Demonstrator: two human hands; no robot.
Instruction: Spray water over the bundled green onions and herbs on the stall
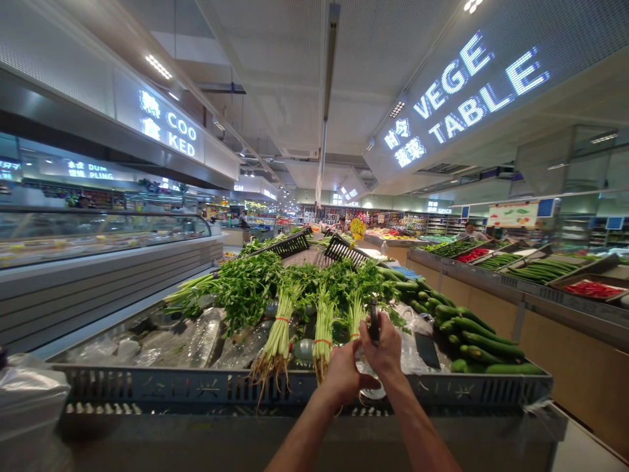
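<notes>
Bunches of leafy celery lie in a shallow display bin, their roots hanging toward its front edge. Red bands tie the left bunch of celery [281, 324] and the middle bunch of celery [323, 337]. My left hand [341, 375] curls round the root end of the right bunch of celery [356, 316], thumb pointing right; the hand hides much of the lower stems. Just above and to the right, my right hand [383, 346] is closed on a small black object [374, 322], whose kind I cannot make out. The right fingertips are close to that same bunch's stems.
A dark plastic crate edge [196, 388] runs along the front of the bin. Green cucumbers [479, 334] are piled at the right, beside clear plastic wrap [417, 328]. A plastic bag [29, 400] is at lower left. More vegetable stands [491, 278] line the right side.
</notes>
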